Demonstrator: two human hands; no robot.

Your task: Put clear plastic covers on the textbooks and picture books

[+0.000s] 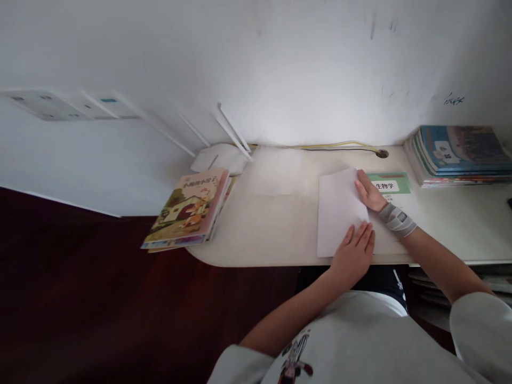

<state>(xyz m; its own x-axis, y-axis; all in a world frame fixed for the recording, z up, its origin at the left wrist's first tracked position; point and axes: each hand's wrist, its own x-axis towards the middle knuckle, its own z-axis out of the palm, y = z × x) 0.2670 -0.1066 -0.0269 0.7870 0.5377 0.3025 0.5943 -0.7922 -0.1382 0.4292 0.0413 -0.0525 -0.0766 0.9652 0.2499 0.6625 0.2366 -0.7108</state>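
Note:
A white sheet of paper (338, 213) lies on the pale desk (276, 224), partly over a green-covered book (394, 183). My left hand (354, 253) rests flat on the sheet's lower right corner, fingers stretched out together. My right hand (370, 192), with a grey wrap round its wrist, lies on the sheet's upper right edge, fingers flat over the paper and the green book's left side. Neither hand grips anything that I can see.
A stack of picture books (188, 210) overhangs the desk's left end. A white router with antennas (220, 154) stands at the back by the wall. Another pile of books (460, 154) sits at the far right. A yellow and black cable (340, 145) runs along the wall.

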